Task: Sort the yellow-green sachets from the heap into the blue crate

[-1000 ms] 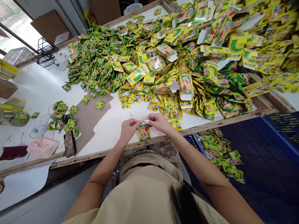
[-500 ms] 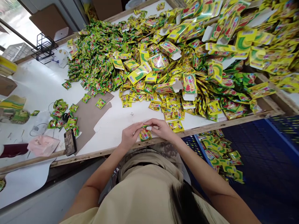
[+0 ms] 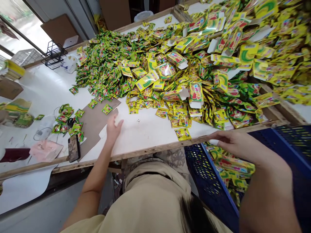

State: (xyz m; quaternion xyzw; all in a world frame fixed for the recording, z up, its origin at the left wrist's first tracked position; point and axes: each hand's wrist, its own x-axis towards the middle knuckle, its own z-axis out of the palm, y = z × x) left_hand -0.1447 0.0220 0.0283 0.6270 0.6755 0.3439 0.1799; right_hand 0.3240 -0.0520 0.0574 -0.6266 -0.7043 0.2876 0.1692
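Observation:
My left hand (image 3: 114, 129) is held over the white table top, its fingers apart and nothing in them. It is beside the grey-brown cardboard sheet (image 3: 91, 124), near a small green candy packet (image 3: 107, 109). My right hand (image 3: 233, 145) reaches past the table's front edge, over the blue crate (image 3: 209, 176). A white cover wraps its thumb; thumb and fingers are apart, with nothing visible between them. Just below it lies a long yellow-green fruit-printed pack (image 3: 235, 164) on other packets in the crate. A yellow packet (image 3: 182, 134) lies on the table near the front edge.
A large heap of green and yellow packets (image 3: 104, 61) with open printed boxes (image 3: 195, 92) covers the back and right of the table. At left are a phone (image 3: 74, 148), scissors (image 3: 70, 122), a pink bag (image 3: 46, 150) and a black wire rack (image 3: 53, 55). A wooden rim (image 3: 150, 149) edges the table.
Both hands were together on a fruit-printed packet at the table edge. They have parted: left hand to the left, right hand over the crate. The packet is gone from the table edge.

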